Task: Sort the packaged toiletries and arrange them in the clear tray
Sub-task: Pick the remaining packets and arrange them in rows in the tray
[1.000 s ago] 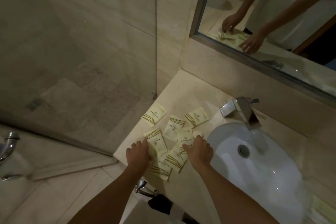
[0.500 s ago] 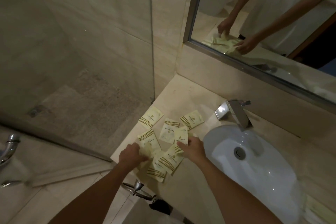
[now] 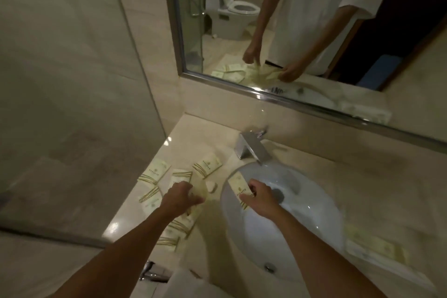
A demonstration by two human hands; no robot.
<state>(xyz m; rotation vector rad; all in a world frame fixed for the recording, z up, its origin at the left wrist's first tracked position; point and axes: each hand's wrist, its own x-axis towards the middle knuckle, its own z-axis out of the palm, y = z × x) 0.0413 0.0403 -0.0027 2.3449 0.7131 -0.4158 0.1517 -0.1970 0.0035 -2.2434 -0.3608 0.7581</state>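
Several pale yellow toiletry packets with gold stripes lie scattered on the beige counter (image 3: 183,138) left of the sink; one lies at the far left (image 3: 154,172), another near the tap (image 3: 208,166). My right hand (image 3: 260,197) pinches one packet (image 3: 238,187) lifted over the sink's left edge. My left hand (image 3: 180,197) grips a blurred packet (image 3: 199,189) above the pile. A small round white item (image 3: 212,186) lies between my hands. At the right of the sink stands a clear tray (image 3: 377,253) with packets in it, blurred.
A white oval sink (image 3: 302,225) fills the counter's middle, with a chrome tap (image 3: 251,150) behind it. A mirror (image 3: 302,31) hangs above. A glass shower wall (image 3: 135,68) stands at the counter's left end. A chrome handle (image 3: 150,271) juts below the front edge.
Both hands have lifted off the pile, each with a packet. My right hand moved right, over the sink's edge. The view tilted up and rightward, showing more mirror.
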